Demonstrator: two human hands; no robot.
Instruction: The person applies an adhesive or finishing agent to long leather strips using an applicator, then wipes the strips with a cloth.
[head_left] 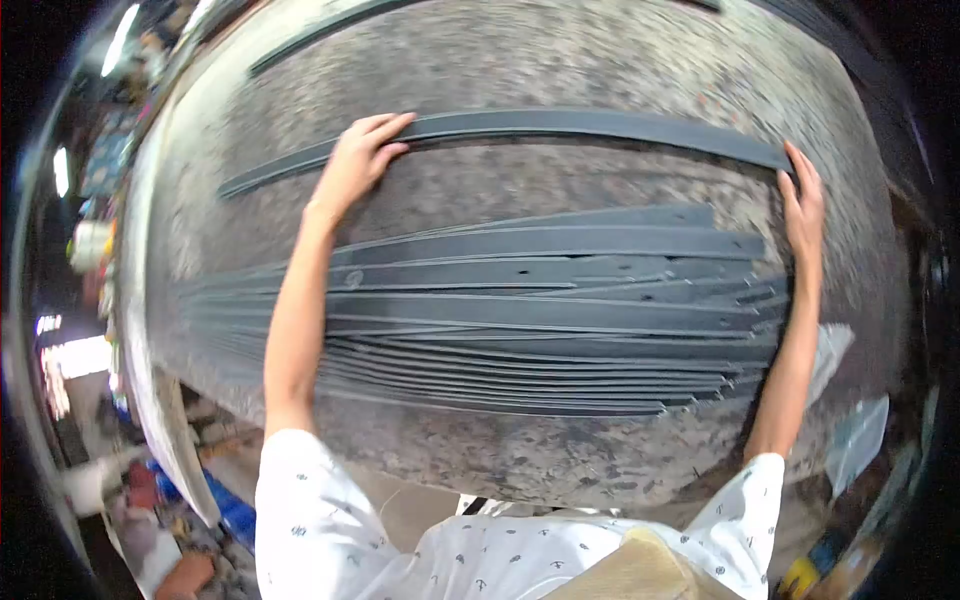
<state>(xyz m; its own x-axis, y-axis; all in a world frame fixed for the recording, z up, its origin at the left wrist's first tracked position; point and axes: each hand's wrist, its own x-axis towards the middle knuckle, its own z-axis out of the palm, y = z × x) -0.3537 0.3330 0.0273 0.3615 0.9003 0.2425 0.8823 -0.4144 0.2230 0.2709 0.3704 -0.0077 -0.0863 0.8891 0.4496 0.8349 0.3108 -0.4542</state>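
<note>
A long dark grey strip [590, 123] with raised edges lies across the worktop, bowed by the wide lens. My left hand [362, 160] grips it left of its middle, fingers over the far edge and thumb on the near side. At the strip's right end is my right hand [803, 200], closed on the tip with fingers and thumb. Between my forearms and nearer my body, a fanned pile of similar grey strips [540, 305] overlaps in layers. Some of those strips show small dark holes near their right ends.
The worn, speckled worktop [560, 455] has a pale left edge. Another dark strip [320, 35] lies at the far side. Clear plastic sheeting [858, 440] hangs at the right. Assorted clutter [180, 510] sits below the table's left side.
</note>
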